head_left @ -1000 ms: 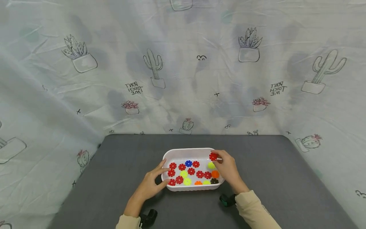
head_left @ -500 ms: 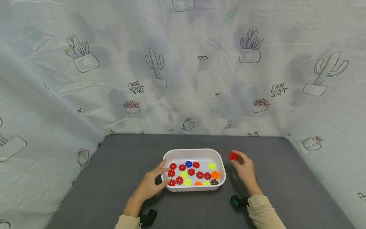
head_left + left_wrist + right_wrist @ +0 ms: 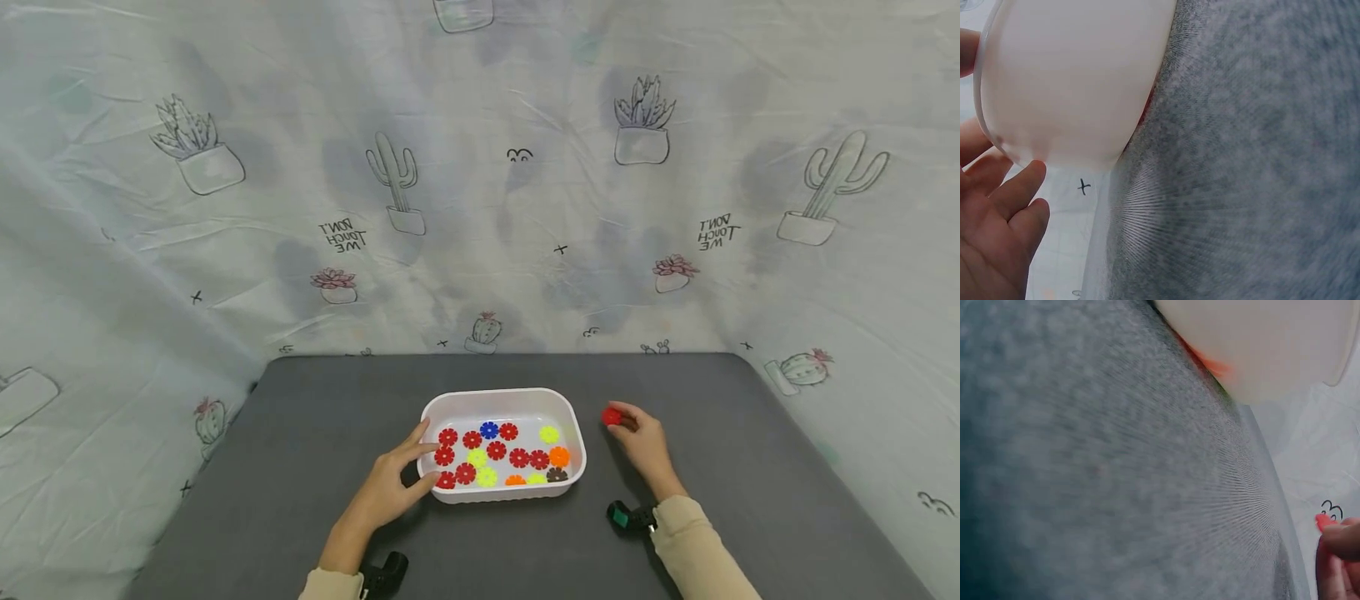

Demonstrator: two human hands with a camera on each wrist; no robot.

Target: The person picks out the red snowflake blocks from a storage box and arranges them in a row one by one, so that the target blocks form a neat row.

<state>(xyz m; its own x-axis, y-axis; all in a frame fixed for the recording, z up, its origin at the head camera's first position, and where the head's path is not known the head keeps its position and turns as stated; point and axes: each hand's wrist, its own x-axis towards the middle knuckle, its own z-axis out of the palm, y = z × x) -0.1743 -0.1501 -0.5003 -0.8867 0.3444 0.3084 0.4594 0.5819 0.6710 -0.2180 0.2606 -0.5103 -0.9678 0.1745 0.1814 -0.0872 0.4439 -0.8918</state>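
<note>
A white plastic tray (image 3: pixel 501 493) holds several notched, flower-shaped plastic discs: red, yellow, orange, a blue disc (image 3: pixel 489 430) and a dark disc (image 3: pixel 557 474). My left hand (image 3: pixel 386 487) holds the tray's left end, thumb and fingers bent over the rim; in the left wrist view, other fingertips (image 3: pixel 1036 169) lie against the outer wall. To the right of the tray, my right hand (image 3: pixel 643 446) pinches a red notched disc (image 3: pixel 611 416) between thumb and fingertips above the table. The right wrist view shows only an edge of this red disc (image 3: pixel 1324 520).
The grey table (image 3: pixel 337 400) extends around the tray on all sides. Behind it and at both sides hangs a pale curtain (image 3: pixel 465 208) with cactus drawings. A dark wrist camera (image 3: pixel 386 575) sits below the left hand, another wrist camera (image 3: pixel 628 517) below the right.
My right hand has lifted the red disc out over the tray's right rim and moved right, then sunk slightly toward the table. The left hand stays on the tray's left end.
</note>
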